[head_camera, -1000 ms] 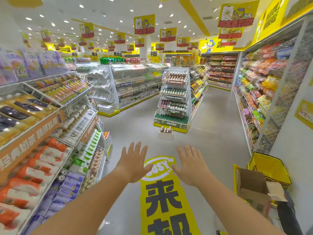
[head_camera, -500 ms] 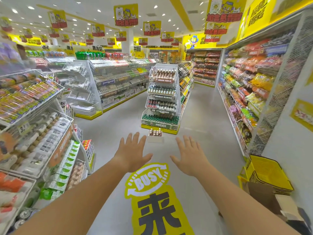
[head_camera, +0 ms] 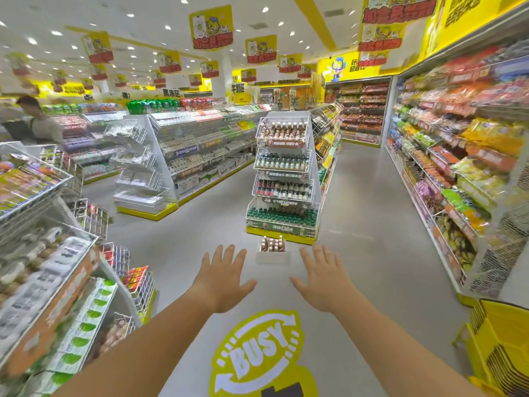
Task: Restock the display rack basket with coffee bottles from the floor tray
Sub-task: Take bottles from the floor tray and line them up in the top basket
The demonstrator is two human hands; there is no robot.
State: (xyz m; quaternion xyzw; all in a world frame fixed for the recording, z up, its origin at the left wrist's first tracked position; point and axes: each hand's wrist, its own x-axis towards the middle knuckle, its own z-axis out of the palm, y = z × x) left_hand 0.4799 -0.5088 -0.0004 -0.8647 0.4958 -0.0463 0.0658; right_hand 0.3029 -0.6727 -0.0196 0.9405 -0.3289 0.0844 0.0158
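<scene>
Nothing restocked yet, by the look of it. Left hand [head_camera: 221, 277] fingers spread, empty. Floor tray [head_camera: 272, 253] of coffee bottles [head_camera: 271, 244] sits ahead below display rack [head_camera: 283, 179]. Right hand [head_camera: 323, 277] likewise splayed, empty. Everything left.

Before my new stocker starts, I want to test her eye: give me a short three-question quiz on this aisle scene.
1. True or false: the left hand holds a bottle.
2. Where does the floor tray sit? A) in front of the display rack B) against the right-hand shelves C) inside the yellow baskets
3. Fill in: the right hand has its fingers ____.

Key: 1 false; 2 A; 3 spread open, holding nothing.
</scene>
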